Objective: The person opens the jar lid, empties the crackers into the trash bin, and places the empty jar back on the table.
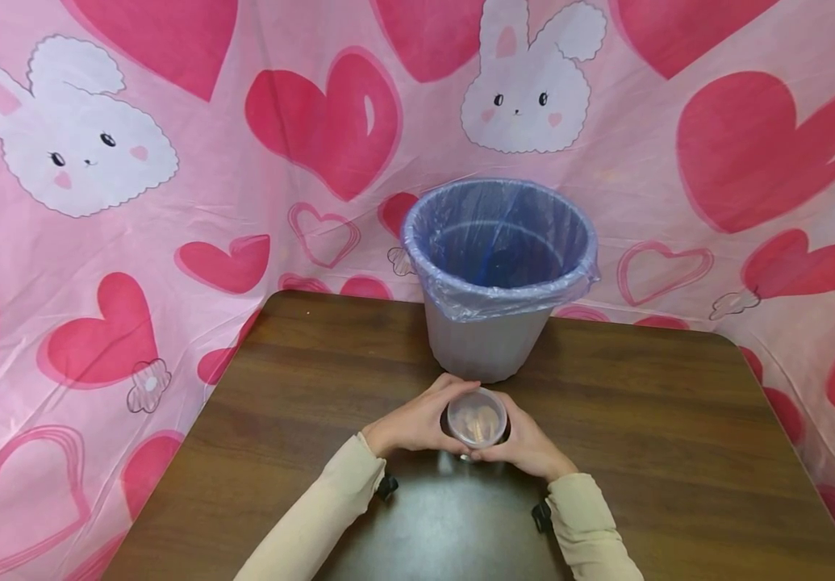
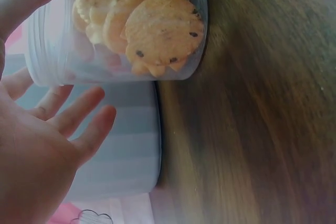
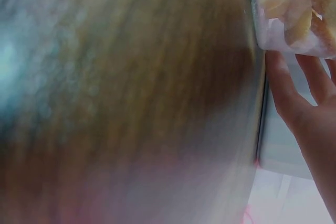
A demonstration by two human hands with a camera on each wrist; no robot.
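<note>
The left hand [image 1: 420,421] and right hand [image 1: 533,445], half-closed, hold opposite sides of the clear plastic jar [image 1: 477,418] of crackers [image 2: 164,30] on the bench [image 1: 315,363], just before the lined waste bin [image 1: 482,343], where uneven pressure could tip it.

And the left hand [image 1: 419,421] is gripping a clear round container [image 1: 477,418] from nine o'clock, while the right hand [image 1: 529,444] is holding it from between three and four! Pale brown contents are showing through the top. Cream sleeves [image 1: 323,512] are reaching in from eight and four. Up at twelve, a bin [image 1: 486,351] is standing on the wooden table [image 1: 315,379], its bluish liner [image 1: 482,303] folding over the rim. Beyond, a pink backdrop [image 1: 243,190] is hanging, hearts everywhere, white rabbits [image 1: 98,176] beaming at ten and twelve.
</note>
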